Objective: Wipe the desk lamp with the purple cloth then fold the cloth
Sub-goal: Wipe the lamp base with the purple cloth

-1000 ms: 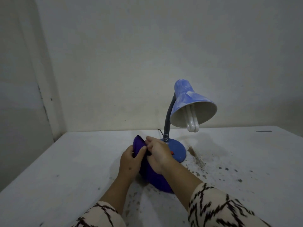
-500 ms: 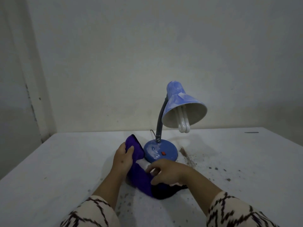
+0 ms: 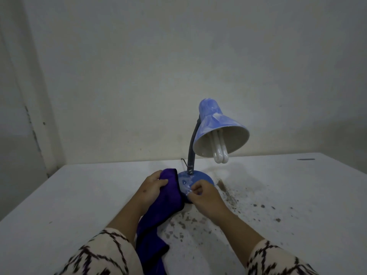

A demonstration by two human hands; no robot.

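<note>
A blue desk lamp (image 3: pixel 216 124) with dusty white smears stands on the white table (image 3: pixel 79 195); its round base (image 3: pixel 198 178) is just beyond my hands and its shade tilts right with a white bulb showing. My left hand (image 3: pixel 153 187) grips the top end of the purple cloth (image 3: pixel 162 207), which presses against the left side of the base and trails down toward my sleeves. My right hand (image 3: pixel 202 193) rests on the front of the base with its fingers curled in; nothing shows in it.
Dark crumbs and dirt specks (image 3: pixel 228 197) are scattered on the table right of and in front of the lamp. A thin black cord (image 3: pixel 183 161) leaves the base at the back. The wall stands close behind the table.
My right hand let go of the cloth's lower part and moved up onto the lamp base. The cloth's free end now hangs toward me. The left hand keeps its grip.
</note>
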